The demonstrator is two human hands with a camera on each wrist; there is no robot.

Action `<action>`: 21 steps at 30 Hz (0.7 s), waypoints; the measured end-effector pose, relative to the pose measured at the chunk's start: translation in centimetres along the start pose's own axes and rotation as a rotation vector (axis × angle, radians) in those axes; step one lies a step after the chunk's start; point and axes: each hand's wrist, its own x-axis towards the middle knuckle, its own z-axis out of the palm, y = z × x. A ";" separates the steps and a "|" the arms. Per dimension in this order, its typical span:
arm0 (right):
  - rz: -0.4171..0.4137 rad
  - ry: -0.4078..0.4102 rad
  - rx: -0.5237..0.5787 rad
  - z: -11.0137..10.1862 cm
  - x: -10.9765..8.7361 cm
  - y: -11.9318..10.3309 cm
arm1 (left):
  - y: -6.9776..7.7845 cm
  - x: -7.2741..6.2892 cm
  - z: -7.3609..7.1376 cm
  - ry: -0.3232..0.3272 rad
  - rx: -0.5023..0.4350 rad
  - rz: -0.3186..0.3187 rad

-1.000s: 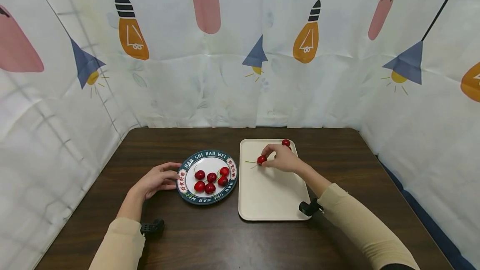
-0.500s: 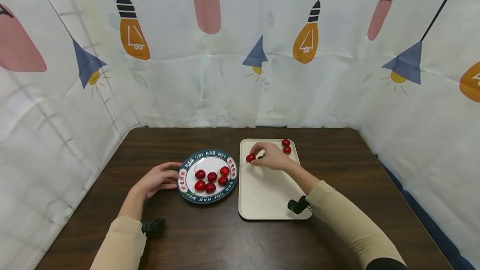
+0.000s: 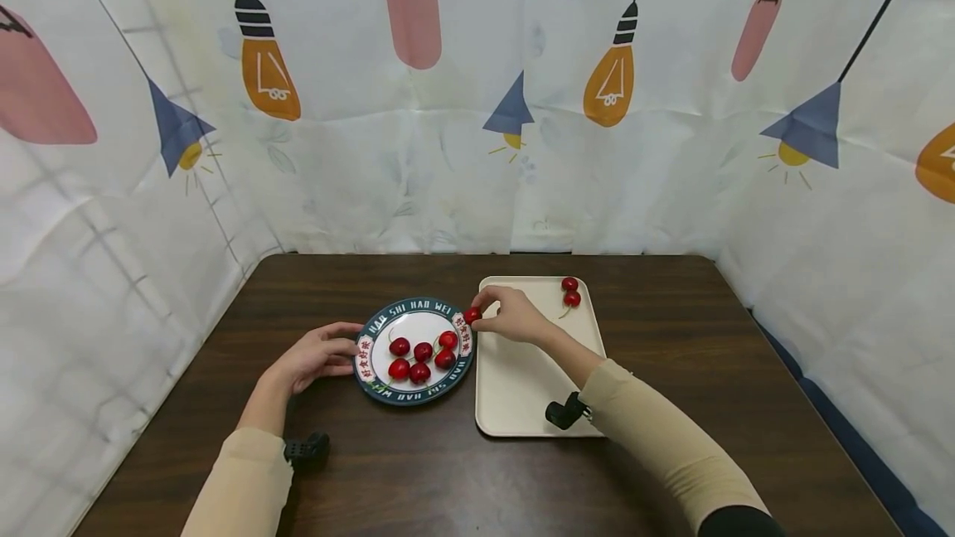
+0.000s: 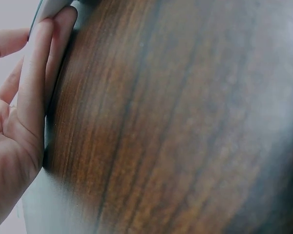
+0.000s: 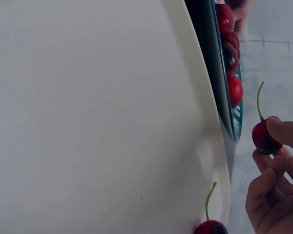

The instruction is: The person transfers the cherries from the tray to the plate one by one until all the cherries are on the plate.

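In the head view, my right hand pinches a red cherry between thumb and fingertips, close over the right rim of a patterned plate. The right wrist view shows this cherry with its green stem pointing up, level with the plate's edge. Several cherries lie on the plate's white middle. My left hand holds the plate's left rim; the left wrist view has its fingers at the rim's edge. Two more cherries sit at the back right of a cream tray.
The dark wooden table carries plate and tray side by side, close together. A white curtain printed with lamps and bulbs hangs around the table's back and sides. Black wrist cameras sit at both cuffs.
My right hand has moved left with the cherry, from over the tray to the plate's right rim. Both cherries left on the tray now show fully. The left hand stays at the plate.
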 end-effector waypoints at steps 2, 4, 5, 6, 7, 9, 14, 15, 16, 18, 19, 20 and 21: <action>-0.004 0.001 -0.004 0.5 0.3 -0.2 | 0.0 0.1 -0.1 -0.003 -0.001 0.000; -0.002 -0.001 -0.007 1.0 0.4 -0.5 | -0.1 0.1 -0.1 0.000 -0.004 -0.005; 0.004 -0.004 -0.007 1.1 0.5 -0.6 | -0.1 0.2 -0.1 0.000 -0.002 -0.006; 0.004 -0.005 -0.007 1.3 0.6 -0.8 | -0.1 0.2 0.0 0.002 -0.002 -0.008; 0.006 -0.007 -0.011 1.5 0.6 -0.9 | 0.0 0.2 0.0 0.001 -0.001 -0.009; 0.012 -0.011 -0.015 1.7 0.7 -1.0 | 0.0 0.2 0.1 0.008 -0.001 -0.013; 0.016 -0.009 -0.011 2.3 1.0 -1.2 | -0.1 0.2 0.2 0.016 0.006 -0.009; 0.014 -0.010 -0.004 2.4 1.1 -1.2 | -0.2 0.1 0.2 0.016 0.008 -0.008; 0.013 -0.009 -0.001 2.4 1.1 -1.4 | -0.2 0.1 0.2 0.017 0.009 -0.007; 0.005 -0.011 0.011 2.5 1.1 -1.6 | -0.2 0.1 0.2 0.020 0.006 -0.008; 0.000 -0.013 0.014 2.5 1.1 -1.6 | -0.2 0.2 0.1 0.019 0.005 -0.007; -0.004 -0.014 0.015 2.4 1.1 -1.7 | -0.3 0.2 0.1 0.017 0.003 -0.006; -0.007 -0.014 0.015 2.4 1.2 -1.7 | -0.3 0.2 0.1 0.014 0.002 -0.005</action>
